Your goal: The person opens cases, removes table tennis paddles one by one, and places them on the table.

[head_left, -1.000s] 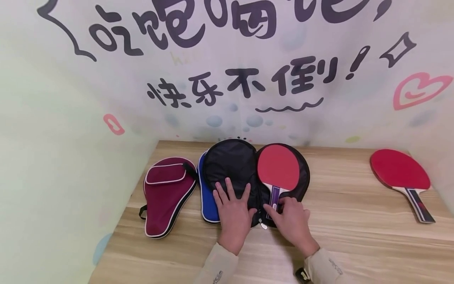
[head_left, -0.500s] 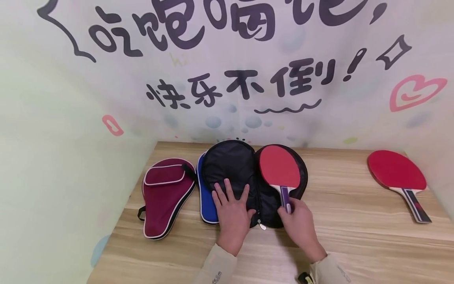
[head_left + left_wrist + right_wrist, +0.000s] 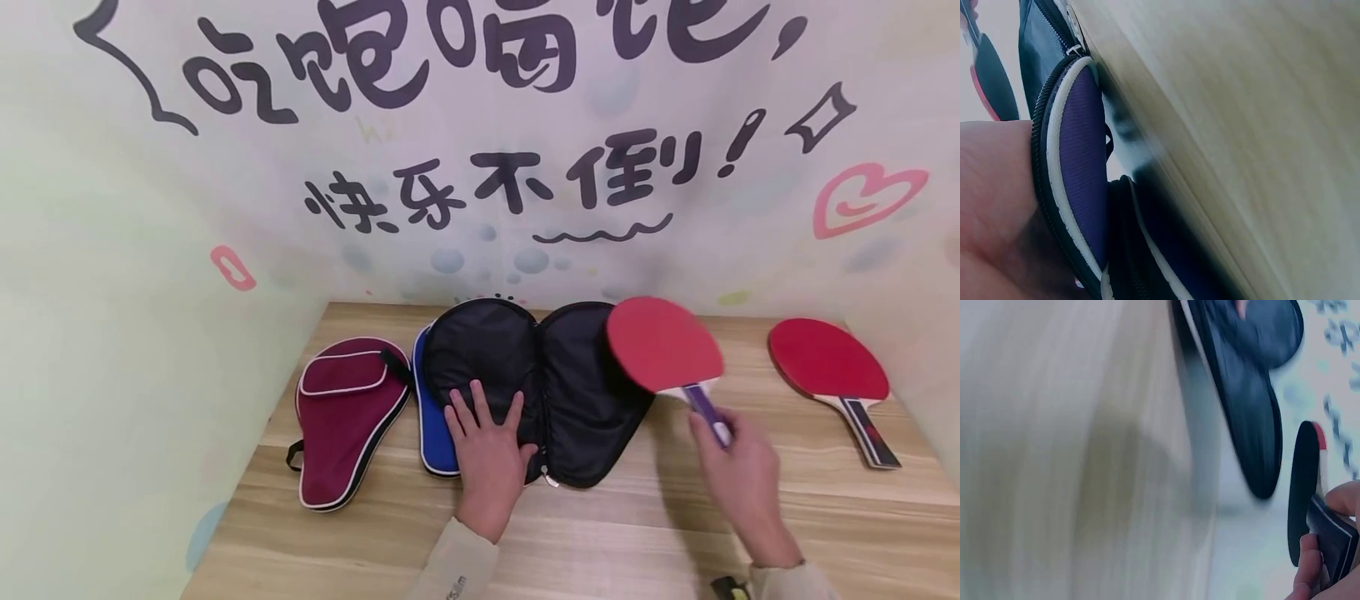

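Observation:
My right hand grips the purple handle of a red table tennis bat, held up over the table to the right of the unzipped case. In the right wrist view the bat's dark side shows, with thumb and fingers wrapped about the handle. My left hand rests with spread fingers on the black inner lining of the opened bat case. That case lies spread flat, its left half overlapping a blue case with white piping. Its zip pull is at the near edge.
A maroon bat case with white piping lies at the left of the wooden table. Another red bat with a dark handle lies at the right. A printed wall rises behind the table's far edge.
My right hand has taken the bat by its handle, lifted it off the case's right half and carried it to the right. My left hand has stayed on the lining.

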`<state>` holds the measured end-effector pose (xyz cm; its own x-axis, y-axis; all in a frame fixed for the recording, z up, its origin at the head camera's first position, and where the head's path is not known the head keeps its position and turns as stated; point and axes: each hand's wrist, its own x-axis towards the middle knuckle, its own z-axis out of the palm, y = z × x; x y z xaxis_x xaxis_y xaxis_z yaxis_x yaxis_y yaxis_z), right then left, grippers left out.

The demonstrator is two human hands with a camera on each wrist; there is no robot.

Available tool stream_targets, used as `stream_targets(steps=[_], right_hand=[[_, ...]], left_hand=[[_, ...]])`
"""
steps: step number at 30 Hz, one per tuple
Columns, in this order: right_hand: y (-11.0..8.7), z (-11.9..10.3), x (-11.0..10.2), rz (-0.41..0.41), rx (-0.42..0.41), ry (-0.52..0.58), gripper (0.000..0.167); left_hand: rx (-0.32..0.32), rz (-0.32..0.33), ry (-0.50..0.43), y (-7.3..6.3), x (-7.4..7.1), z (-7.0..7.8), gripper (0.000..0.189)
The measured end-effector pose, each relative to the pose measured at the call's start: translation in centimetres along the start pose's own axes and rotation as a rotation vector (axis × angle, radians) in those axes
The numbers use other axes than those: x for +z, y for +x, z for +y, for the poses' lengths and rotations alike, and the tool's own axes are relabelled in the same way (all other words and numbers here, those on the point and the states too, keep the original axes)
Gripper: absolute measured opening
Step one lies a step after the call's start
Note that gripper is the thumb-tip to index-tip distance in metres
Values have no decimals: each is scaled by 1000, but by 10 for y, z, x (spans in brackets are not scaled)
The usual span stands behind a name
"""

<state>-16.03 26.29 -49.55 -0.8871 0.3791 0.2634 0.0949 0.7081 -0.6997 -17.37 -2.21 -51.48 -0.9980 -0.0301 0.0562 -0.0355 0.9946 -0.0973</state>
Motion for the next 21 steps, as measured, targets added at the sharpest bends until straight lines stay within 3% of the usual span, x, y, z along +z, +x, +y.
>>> stream_targets(steps=[3, 7, 13, 21], right_hand=[[20, 23, -27, 51, 43, -61, 36], [46, 54, -57, 11, 97, -168, 47], [79, 95, -80, -73, 129, -289, 54], [103, 122, -96, -70, 321, -354, 57]], left_hand=[[5, 3, -14, 1, 1, 1, 79], [-10, -11, -22, 0, 1, -3, 80], [-7, -17, -43, -1, 1, -7, 80], [10, 12, -44, -2, 2, -5, 79]])
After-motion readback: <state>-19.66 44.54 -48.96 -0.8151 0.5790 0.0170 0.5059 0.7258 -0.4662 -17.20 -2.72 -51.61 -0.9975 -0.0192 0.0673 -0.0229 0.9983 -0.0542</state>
